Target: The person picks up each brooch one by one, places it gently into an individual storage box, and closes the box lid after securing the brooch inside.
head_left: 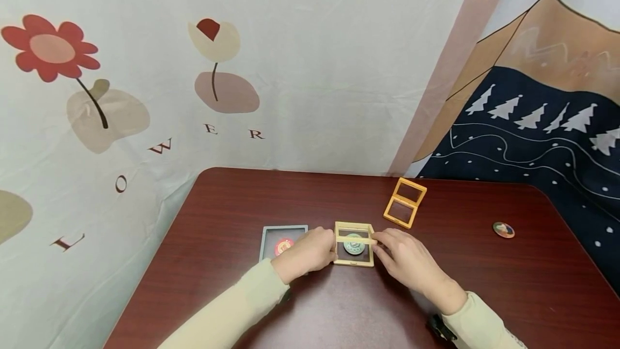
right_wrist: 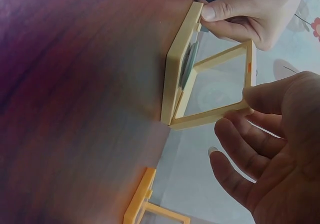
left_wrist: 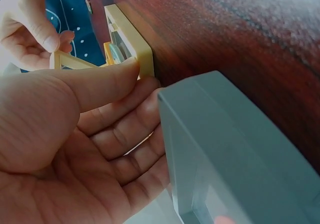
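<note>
Cream case [head_left: 354,263] lies part-open; left hand [head_left: 312,250], grip clamped, holds its side; right hand [head_left: 411,259] pinches the tilted lid [right_wrist: 207,117].

you have a worktop [head_left: 460,220] that looks like red-brown wood grain under a smooth, glossy coat. your pale yellow display case [right_wrist: 175,79] seems smooth matt plastic, its window [right_wrist: 217,82] a clear, smooth film. the grey-blue frame [left_wrist: 220,114] looks like matt plastic. your sleeves [head_left: 242,295] are matt cloth; the printed backdrop [head_left: 339,42] is lightly creased fabric.

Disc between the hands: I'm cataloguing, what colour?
The disc is mostly pale green, clearest in head view.
</note>
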Available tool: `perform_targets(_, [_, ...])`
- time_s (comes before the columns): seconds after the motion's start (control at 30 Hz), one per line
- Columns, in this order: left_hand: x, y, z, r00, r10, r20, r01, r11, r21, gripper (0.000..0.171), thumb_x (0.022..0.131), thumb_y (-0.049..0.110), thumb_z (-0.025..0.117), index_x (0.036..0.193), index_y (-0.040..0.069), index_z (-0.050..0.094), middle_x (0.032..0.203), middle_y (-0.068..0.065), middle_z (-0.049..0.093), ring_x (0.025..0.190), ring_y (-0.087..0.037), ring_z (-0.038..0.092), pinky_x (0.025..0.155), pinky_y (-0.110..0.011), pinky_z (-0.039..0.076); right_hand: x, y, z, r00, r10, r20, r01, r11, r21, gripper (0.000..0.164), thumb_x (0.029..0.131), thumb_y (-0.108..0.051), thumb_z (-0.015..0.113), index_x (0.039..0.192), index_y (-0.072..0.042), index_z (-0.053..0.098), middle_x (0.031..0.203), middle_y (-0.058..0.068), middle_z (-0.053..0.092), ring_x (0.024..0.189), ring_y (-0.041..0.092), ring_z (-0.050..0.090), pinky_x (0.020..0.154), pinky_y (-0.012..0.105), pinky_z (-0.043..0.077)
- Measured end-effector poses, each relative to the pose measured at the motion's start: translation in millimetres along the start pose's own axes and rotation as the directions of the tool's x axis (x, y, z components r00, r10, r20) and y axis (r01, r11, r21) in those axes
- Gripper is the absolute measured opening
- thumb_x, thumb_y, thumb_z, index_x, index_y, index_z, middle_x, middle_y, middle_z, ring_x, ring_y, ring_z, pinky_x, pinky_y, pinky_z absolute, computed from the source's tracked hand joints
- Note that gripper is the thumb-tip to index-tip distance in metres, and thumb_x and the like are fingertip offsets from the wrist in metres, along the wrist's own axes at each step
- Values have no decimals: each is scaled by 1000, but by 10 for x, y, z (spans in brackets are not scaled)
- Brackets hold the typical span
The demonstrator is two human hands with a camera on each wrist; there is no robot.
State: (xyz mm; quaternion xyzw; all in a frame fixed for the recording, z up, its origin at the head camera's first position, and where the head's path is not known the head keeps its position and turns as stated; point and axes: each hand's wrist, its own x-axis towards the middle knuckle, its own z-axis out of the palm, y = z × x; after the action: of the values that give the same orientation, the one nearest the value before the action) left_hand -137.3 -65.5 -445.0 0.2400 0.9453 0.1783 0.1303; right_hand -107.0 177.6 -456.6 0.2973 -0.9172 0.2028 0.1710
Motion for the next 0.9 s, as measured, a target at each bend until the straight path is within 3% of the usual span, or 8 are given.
perform_targets(0.33, [12,-21,6,1000,-15,16,15,999,-30,32,91,12,80,61,17,69,54,12,52,52,-6,47,54,-24,42,-61,-41,30,1000,9,17,-9,1000,14,23,85,-6,86,106,-7,76,95,-3,72,82,8,65,69,32,56])
perform_targets(0.57, [12,-36,3,1000,-4,24,5,999,-42,49,90,7,78,52,20,51,50,11,38,52,-7,37,52,-23,34,-107,-70,48,999,14,41,-17,998,63,23,85,-3,85,106,-6,75,94,-2,72,82,8,65,70,31,56])
perform_targets(0.9, [-2,-38,10,1000,2,15,-2,1000,-26,45,89,6,76,51,19,55,51,10,47,54,-8,43,54,-25,40,-159,-46,92,993,-13,114,1,995,104,21,88,2,80,109,-2,75,101,4,75,93,16,72,79,37,60])
